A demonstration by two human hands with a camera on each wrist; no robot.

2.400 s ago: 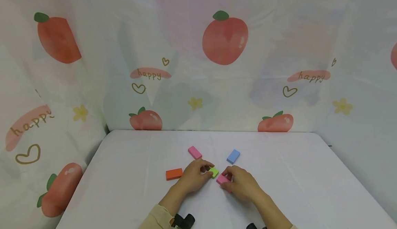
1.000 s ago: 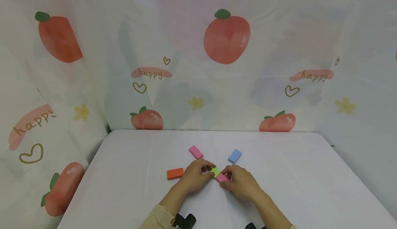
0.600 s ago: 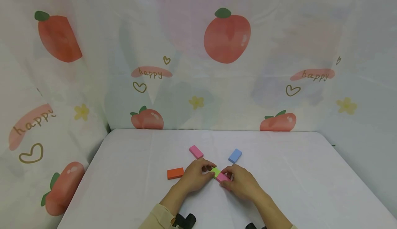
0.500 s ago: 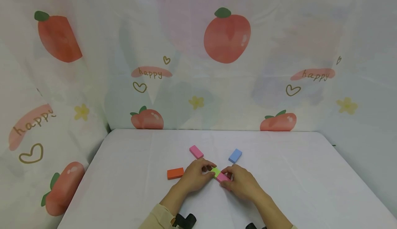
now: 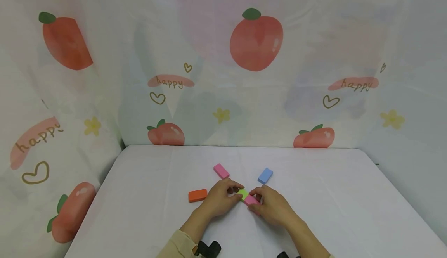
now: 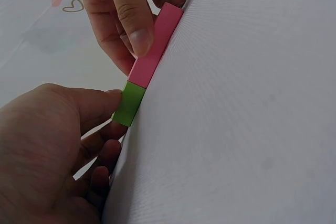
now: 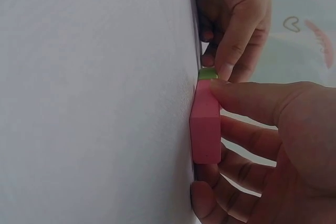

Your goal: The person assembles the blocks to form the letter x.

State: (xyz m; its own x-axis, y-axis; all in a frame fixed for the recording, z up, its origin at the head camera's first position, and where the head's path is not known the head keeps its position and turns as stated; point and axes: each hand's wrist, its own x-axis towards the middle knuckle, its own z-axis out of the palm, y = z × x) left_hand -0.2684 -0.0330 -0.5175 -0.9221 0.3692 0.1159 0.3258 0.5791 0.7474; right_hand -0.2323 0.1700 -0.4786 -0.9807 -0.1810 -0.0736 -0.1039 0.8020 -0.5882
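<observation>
Both hands sit at table (image 5: 146, 211) centre, near edge. Left hand (image 5: 218, 201) has its fingers (image 6: 100, 103) clamped on the green block (image 5: 242, 194); thumb on the top face, the rest curled along the side per the left wrist view. Right hand (image 5: 274, 209) pinches the pink block (image 5: 250, 200), thumb (image 7: 252, 100) pressing its top, other fingers wrapped under the near side. The two blocks touch end to end, both flat on the table: green butts pink's short end, seam flush in the left wrist view (image 6: 137, 83). Joint long axis runs roughly 10-to-4 o'clock in the head view, green at the 10 end, pink at the 4 end. So each hand is on its own end, left hand nearer green, right hand nearer pink, and any push along that axis closes the seam while a sideways one shears it. Whether the side faces are fully in line I can't say for sure; the wrist views are oblique and the head view is too small. Loose blocks around: a second pink one (image 5: 221, 171) at 11 o'clock from the pair, blue (image 5: 265, 175) at 1 o'clock, orange (image 5: 197, 195) at 9 o'clock beside the left hand, all flat and clear of the fingers. Fruit-print curtain (image 5: 244, 75) behind.
</observation>
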